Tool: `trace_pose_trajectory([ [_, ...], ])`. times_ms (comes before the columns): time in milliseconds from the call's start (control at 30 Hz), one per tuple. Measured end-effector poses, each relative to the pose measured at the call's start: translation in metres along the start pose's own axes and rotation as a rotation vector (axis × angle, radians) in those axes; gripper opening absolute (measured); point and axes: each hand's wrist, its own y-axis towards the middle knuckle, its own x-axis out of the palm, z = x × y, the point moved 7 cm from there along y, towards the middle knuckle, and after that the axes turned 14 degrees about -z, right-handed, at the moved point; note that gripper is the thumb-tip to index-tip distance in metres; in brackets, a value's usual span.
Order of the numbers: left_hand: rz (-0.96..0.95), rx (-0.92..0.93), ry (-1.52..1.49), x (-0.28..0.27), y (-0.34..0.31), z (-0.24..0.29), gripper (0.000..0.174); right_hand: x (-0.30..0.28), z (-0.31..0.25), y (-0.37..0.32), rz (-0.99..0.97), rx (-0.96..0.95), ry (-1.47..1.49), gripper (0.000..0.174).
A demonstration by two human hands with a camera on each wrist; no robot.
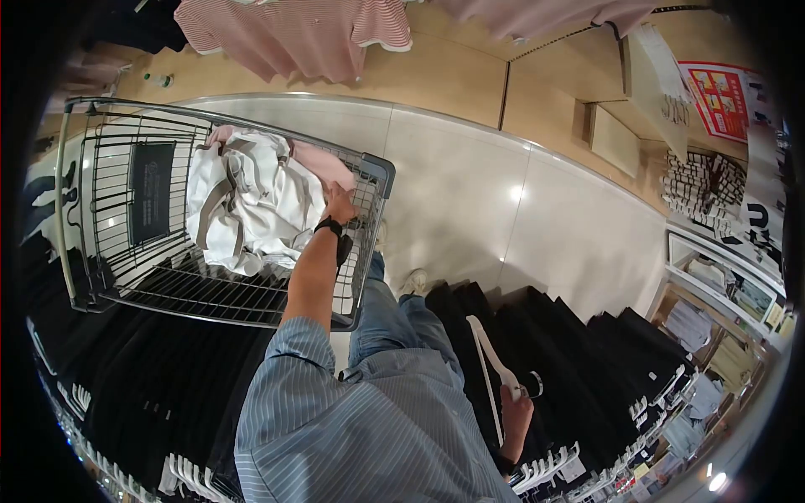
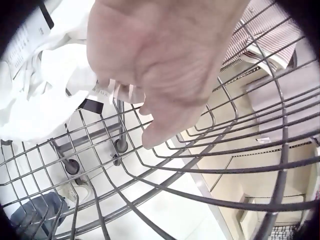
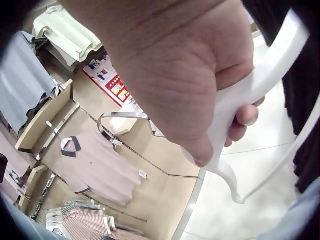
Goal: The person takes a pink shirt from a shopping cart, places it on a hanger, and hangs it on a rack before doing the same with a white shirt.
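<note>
My left hand (image 1: 340,205) reaches into the shopping cart (image 1: 381,180), at the edge of a heap of clothes. A crumpled white garment (image 1: 260,184) with grey-brown parts lies in the heap, beside a pink garment (image 1: 323,163). In the left wrist view the thumb (image 2: 160,134) stands away from the cloth; the other fingers are mostly hidden behind the palm, close to a white label (image 2: 102,95). My right hand (image 1: 516,411) holds a bare white hanger (image 1: 495,356) near its metal hook (image 3: 122,116), thumb and fingers around the plastic, over black clothes.
Rows of black garments (image 1: 579,360) hang on both sides of me on white hangers. Pale floor tiles (image 1: 453,184) run between them and a wooden display (image 1: 562,117) with pink striped shirts (image 1: 285,38). A red sign (image 1: 717,101) stands at the far right.
</note>
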Motion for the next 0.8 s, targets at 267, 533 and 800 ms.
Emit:
trace_pose_trajectory([
  [267, 0.521, 0.091, -0.428, -0.017, -0.009, -0.017, 0.042, -0.003, 0.006, -0.001, 0.024, -0.033, -0.060, 0.029],
  [533, 0.668, 0.179, -0.567, -0.091, -0.102, -0.037, 0.017, -0.011, -0.005, 0.009, 0.061, -0.138, -0.024, 0.028],
  [800, 0.383, 0.826, -1.949, -0.183, -0.320, -0.010, 0.014, -0.016, -0.003, 0.047, 0.060, -0.428, 0.030, 0.029],
])
